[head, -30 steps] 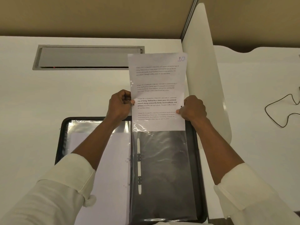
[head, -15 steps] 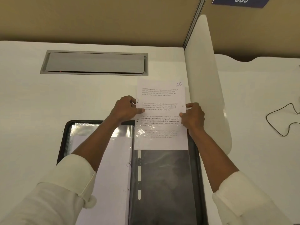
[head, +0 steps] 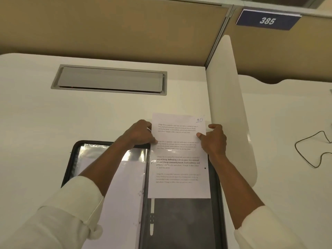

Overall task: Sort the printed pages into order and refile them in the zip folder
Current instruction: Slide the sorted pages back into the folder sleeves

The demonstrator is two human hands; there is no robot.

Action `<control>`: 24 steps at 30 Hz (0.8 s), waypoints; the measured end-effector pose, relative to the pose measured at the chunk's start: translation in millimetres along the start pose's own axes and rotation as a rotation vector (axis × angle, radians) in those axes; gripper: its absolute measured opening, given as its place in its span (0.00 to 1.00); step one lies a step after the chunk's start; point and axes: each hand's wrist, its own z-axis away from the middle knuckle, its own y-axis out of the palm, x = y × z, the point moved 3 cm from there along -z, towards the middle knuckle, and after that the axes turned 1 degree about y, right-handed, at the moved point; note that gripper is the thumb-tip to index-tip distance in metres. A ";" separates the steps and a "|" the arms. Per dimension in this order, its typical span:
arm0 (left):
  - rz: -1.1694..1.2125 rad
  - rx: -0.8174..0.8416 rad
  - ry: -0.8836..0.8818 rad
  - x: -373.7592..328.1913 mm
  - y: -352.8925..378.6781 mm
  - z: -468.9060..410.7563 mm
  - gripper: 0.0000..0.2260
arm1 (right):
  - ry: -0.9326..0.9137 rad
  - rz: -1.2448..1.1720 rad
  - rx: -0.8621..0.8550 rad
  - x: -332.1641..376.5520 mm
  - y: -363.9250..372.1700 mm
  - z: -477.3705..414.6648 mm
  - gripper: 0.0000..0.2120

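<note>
1. Noted left hand (head: pixel 138 133) curled on the page (head: pixel 179 159) at its 9 o'clock edge: thumb on the print, fingers behind, a firm pinch.
2. Noted right hand (head: pixel 213 139) pinching the 3 o'clock edge the same way, thumb tip on the face, fingers tucked behind. Nothing else held.
3. Read "10" in pen at the page's 1 o'clock corner.
4. Judged lower part of page to be inside the clear sleeve (head: pixel 181 221) on the right half of the folder (head: pixel 71 162), going by the glare band across the text. Top part out past the folder's 12 o'clock rim, over the desk (head: pixel 53 132).
5. Logged white sheets (head: pixel 124 191) in sleeves on the left half, at 9 o'clock from the page, partly under the left forearm. Numbers hidden.
6. Logged outward: hatch (head: pixel 109 79) at 11 o'clock, divider (head: pixel 231 105) just beside the right hand, cable (head: pixel 296 147) well apart at 3 o'clock.
7. Risks, as judgement:
   - Buckling between grip and sleeve mouth, from pushing with both pinches set high.
   - Skew and a snagged bottom corner, from one hand leading.
   - Sleeve riding along with the page, with nothing pinning it.
   - Misfiling, with neighbouring numbers unchecked.
</note>
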 end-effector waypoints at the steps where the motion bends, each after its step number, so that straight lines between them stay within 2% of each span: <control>1: 0.025 -0.008 -0.005 -0.5 -0.1 -0.1 0.16 | -0.010 0.013 0.004 -0.2 0.2 -0.1 0.26; 5: 0.217 -0.134 -0.063 -3.7 -3.0 -5.6 0.18 | -0.038 0.129 0.030 -3.9 -0.7 0.0 0.24; 8: 0.213 -0.214 -0.052 -6.9 -5.8 -10.0 0.19 | -0.030 0.178 0.047 -6.1 -0.4 0.6 0.24; 13: 0.091 -0.103 -0.039 -6.0 1.4 -8.7 0.17 | -0.004 0.069 0.022 -1.0 -4.7 1.7 0.31; 19: -0.100 -0.035 0.052 -3.5 6.2 -1.2 0.18 | -0.027 0.043 0.000 3.6 -3.8 -2.3 0.31; 24: 0.049 -0.130 0.065 -1.8 -1.8 -2.4 0.16 | -0.084 0.175 0.041 -0.4 -0.3 -1.1 0.24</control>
